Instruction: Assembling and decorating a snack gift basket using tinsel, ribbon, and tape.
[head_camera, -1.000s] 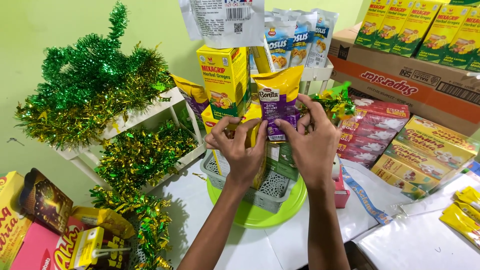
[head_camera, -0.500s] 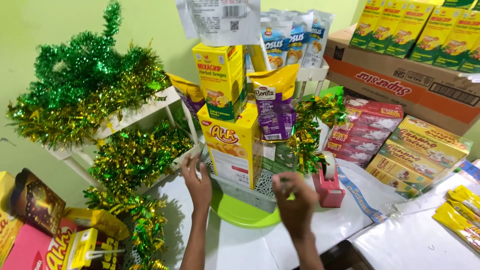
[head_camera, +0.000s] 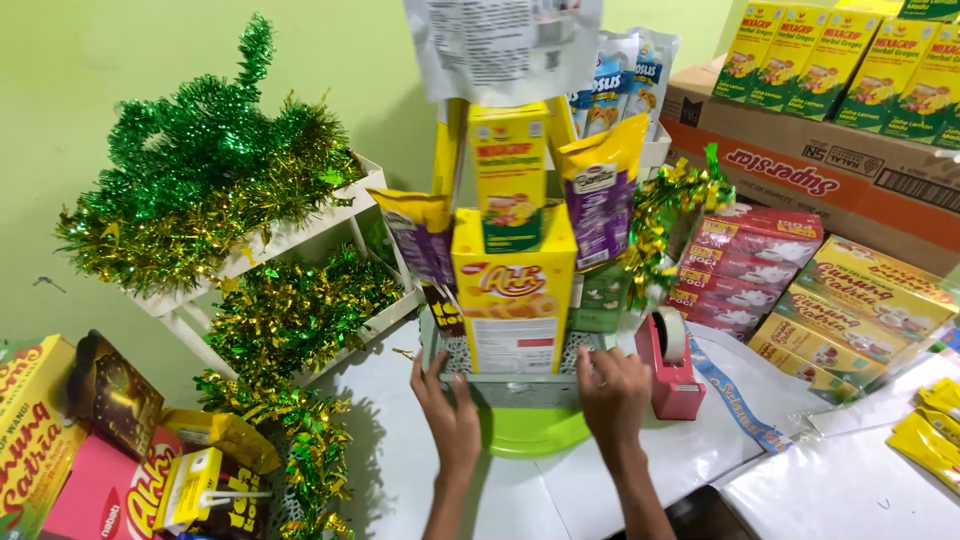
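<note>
Your left hand (head_camera: 450, 415) and right hand (head_camera: 612, 395) clasp the perforated grey basket (head_camera: 515, 385), fingers curled on its rim, atop a glossy round green plate (head_camera: 530, 435).

The basket (head_camera: 510, 385) was grey perforated plastic, matt. The plate (head_camera: 525, 435) beneath it was smooth green plastic. The box (head_camera: 513, 300) was printed yellow cardboard. The pouches (head_camera: 600, 195) were glossy purple and yellow film. The tinsel (head_camera: 200, 190) was shiny metallic foil. The tape dispenser (head_camera: 672, 375) was smooth red plastic.
</note>
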